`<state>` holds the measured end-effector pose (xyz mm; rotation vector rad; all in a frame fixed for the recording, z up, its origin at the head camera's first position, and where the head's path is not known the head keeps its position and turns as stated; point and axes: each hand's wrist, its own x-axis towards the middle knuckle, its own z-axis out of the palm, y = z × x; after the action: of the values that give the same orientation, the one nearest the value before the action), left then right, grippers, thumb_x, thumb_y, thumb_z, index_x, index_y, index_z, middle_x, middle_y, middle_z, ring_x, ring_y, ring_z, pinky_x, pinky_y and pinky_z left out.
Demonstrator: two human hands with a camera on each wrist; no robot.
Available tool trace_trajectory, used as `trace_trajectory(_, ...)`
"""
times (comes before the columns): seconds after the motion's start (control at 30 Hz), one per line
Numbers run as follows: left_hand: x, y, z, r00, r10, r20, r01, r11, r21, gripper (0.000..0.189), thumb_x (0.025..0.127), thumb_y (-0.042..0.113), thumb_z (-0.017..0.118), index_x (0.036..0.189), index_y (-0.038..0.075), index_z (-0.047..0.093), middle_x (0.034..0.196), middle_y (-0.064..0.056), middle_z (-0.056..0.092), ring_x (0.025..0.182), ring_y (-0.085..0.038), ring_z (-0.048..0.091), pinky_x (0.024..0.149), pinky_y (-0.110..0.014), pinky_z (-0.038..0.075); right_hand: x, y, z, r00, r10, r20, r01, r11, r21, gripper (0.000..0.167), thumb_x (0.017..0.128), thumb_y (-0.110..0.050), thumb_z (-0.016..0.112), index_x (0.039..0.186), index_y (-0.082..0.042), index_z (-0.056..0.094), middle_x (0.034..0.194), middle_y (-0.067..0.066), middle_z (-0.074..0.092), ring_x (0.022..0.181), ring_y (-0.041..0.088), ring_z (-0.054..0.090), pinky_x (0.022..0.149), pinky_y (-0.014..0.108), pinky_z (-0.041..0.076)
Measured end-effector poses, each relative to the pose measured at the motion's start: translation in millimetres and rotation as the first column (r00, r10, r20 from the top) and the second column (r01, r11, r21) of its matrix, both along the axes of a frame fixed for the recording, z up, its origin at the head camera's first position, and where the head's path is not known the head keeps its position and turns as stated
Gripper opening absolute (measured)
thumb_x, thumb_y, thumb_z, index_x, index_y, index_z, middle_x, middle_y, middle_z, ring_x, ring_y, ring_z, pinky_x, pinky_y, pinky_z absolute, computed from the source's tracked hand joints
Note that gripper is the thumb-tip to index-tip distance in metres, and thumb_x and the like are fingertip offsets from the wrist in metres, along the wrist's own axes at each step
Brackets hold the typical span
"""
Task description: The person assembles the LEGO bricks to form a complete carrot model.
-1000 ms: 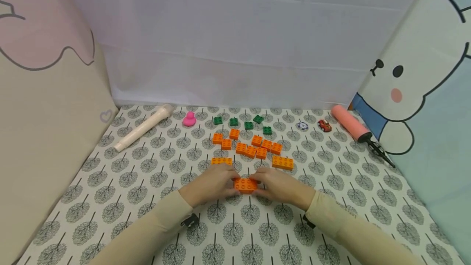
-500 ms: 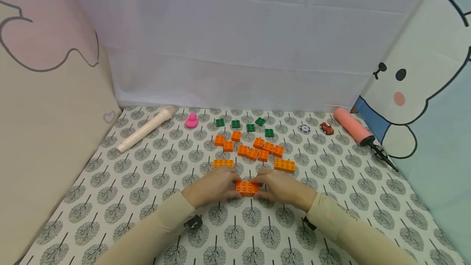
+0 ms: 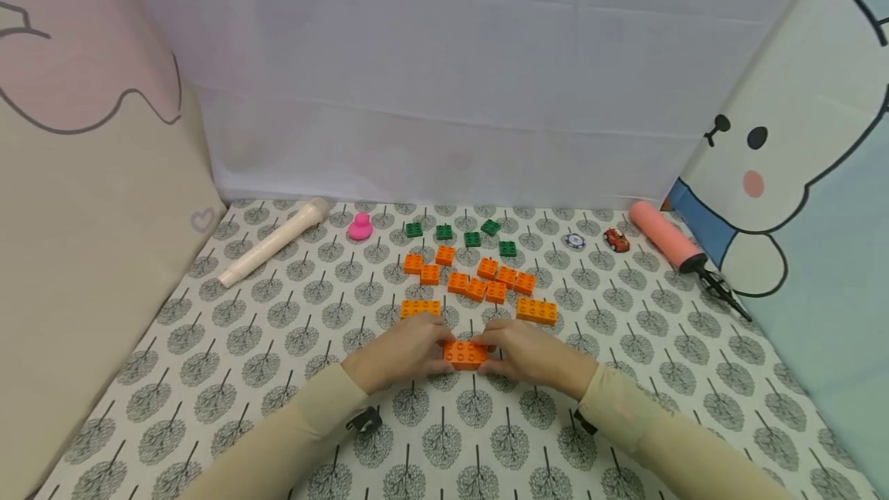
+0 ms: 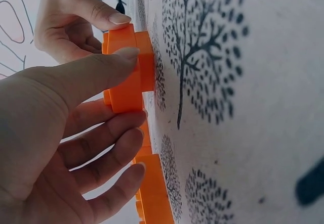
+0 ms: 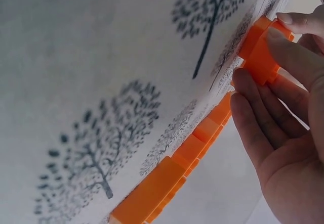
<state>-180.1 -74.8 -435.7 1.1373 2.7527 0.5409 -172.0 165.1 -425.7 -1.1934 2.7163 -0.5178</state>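
Note:
A long orange toy building brick [image 3: 465, 356] is held at the near middle of the table, its studs facing up. My left hand [image 3: 406, 347] pinches its left end between thumb and fingers, while my right hand [image 3: 531, 352] pinches the right end. In the left wrist view, the long brick [image 4: 124, 85] sits on a shorter orange brick [image 4: 146, 62], close to the cloth. The right wrist view also shows this shorter brick [image 5: 253, 36] under the long one. Just beyond the left hand lies another long orange brick [image 3: 420, 307].
Farther off are a long orange brick [image 3: 536, 310], several small orange bricks [image 3: 458, 282] and several green ones [image 3: 472, 239]. A pink duck [image 3: 359, 227], a pale tube [image 3: 274, 244], a poker chip [image 3: 574, 241], a red toy car [image 3: 616, 239] and a coral pump [image 3: 663, 238] line the back.
The head view has shifted slightly. Both hands keep their hold on the long orange brick in the same place, with no clear movement.

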Motion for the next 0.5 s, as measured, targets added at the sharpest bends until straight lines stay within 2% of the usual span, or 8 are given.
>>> trace_trajectory(0.17, -1.7, 0.4, -1.0, 1.000, 0.020, 0.024, -0.021, 1.000, 0.014, 0.040, 0.086, 0.037, 0.077, 0.116, 0.012, 0.072, 0.104, 0.003, 0.067, 0.091, -0.009, 0.058, 0.086, -0.029, 0.053, 0.1, 1.6, 3.0, 1.000, -0.017, 0.013, 0.017, 1.000, -0.001, 0.042, 0.088, -0.032, 0.075, 0.123, -0.009, 0.070, 0.100, -0.002, 0.066, 0.085, 0.011, 0.063, 0.076, 0.023, 0.055)
trace_trajectory(0.4, -6.0, -2.1, -7.7, 0.989, 0.046, 0.141, -0.059, 0.994, 0.088, 0.036, 0.083, 0.036, 0.080, 0.110, 0.013, 0.073, 0.093, 0.009, 0.063, 0.082, -0.008, 0.054, 0.075, -0.024, 0.049, 0.6, 1.2, 0.3, 0.998, -0.032, 0.046, 0.033, 0.999, -0.019, 0.042, 0.088, -0.032, 0.075, 0.123, -0.009, 0.069, 0.106, -0.002, 0.067, 0.090, 0.011, 0.064, 0.081, 0.025, 0.055)
trace_trajectory(0.5, -7.6, -2.2, -9.8, 0.990, 0.036, 0.138, -0.050, 0.994, 0.095, 0.035, 0.083, 0.036, 0.081, 0.108, 0.013, 0.073, 0.090, 0.010, 0.062, 0.080, -0.007, 0.053, 0.072, -0.023, 0.048, 1.4, 1.0, 0.3, 0.998, -0.032, 0.046, 0.033, 0.999, -0.017, 0.043, 0.088, -0.032, 0.075, 0.123, -0.009, 0.068, 0.107, -0.002, 0.067, 0.091, 0.011, 0.064, 0.081, 0.026, 0.055)
